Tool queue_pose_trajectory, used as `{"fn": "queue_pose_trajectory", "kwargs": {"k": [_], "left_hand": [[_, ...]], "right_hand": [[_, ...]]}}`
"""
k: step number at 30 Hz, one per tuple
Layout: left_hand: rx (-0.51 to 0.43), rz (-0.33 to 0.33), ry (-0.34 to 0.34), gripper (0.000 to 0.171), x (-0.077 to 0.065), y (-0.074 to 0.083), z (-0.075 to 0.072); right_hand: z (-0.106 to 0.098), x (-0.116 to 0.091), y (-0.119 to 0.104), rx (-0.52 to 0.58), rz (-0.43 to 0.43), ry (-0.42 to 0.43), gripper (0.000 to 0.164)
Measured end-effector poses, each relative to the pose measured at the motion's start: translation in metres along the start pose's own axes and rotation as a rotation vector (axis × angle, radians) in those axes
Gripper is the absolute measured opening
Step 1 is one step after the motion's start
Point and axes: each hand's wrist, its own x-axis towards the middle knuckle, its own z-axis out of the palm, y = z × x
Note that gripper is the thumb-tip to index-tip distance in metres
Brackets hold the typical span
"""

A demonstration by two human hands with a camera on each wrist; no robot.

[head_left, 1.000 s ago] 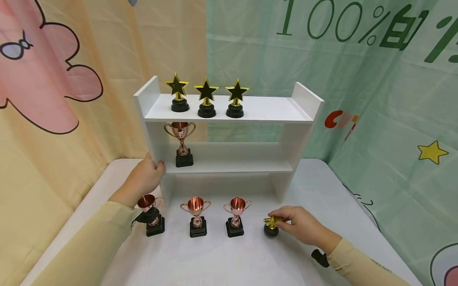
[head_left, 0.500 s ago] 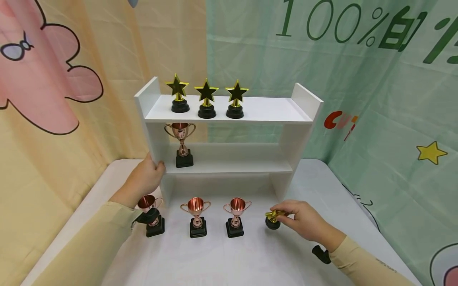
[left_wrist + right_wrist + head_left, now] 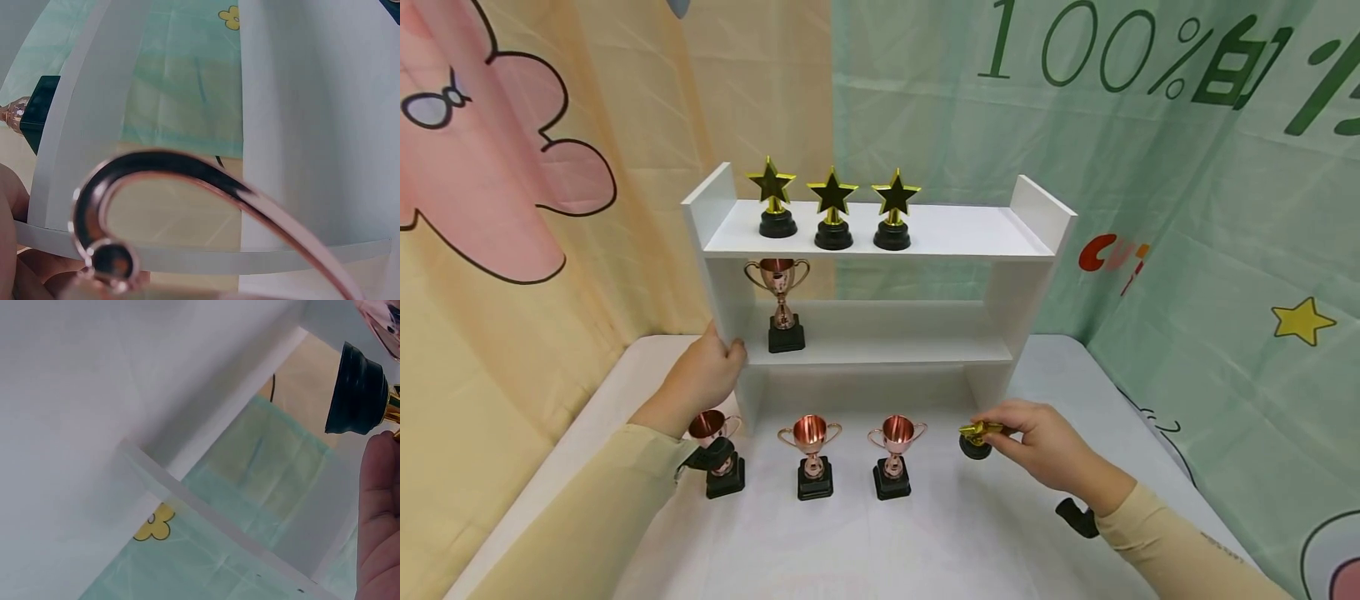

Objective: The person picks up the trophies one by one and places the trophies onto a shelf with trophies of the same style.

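My right hand pinches a gold star trophy by its top, its round black base hanging down in front of the shelf's right side. With my left hand I grip the left side panel of the white shelf. Three star trophies stand in a row on the top board. On the middle board, at the left, is a rose-gold cup trophy. Two more cups, a middle cup and a right cup, stand on the table; my left forearm partly covers a left cup.
A white cloth covers the table. Behind it hang a tan curtain and a green curtain with printed figures. In the left wrist view a cup's curved handle looms close to the camera.
My right hand has raised the star trophy and carried it slightly right and toward the shelf. The left hand keeps its grip on the side panel.
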Motion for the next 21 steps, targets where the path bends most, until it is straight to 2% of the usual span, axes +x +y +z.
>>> {"fn": "queue_pose_trajectory", "kwargs": {"k": [7,16,21], "left_hand": [[0.002,0.000,-0.002,0.065,0.000,0.000,0.000],[0.006,-0.005,-0.001,0.065,0.000,0.000,0.000],[0.005,-0.008,-0.003,0.065,0.001,-0.001,0.000]], "right_hand": [[-0.013,0.008,-0.008,-0.030,-0.054,0.044,0.034],[-0.032,0.019,-0.017,-0.131,-0.111,0.103,0.035],[-0.042,0.025,-0.023,-0.139,-0.148,0.140,0.037]]}}
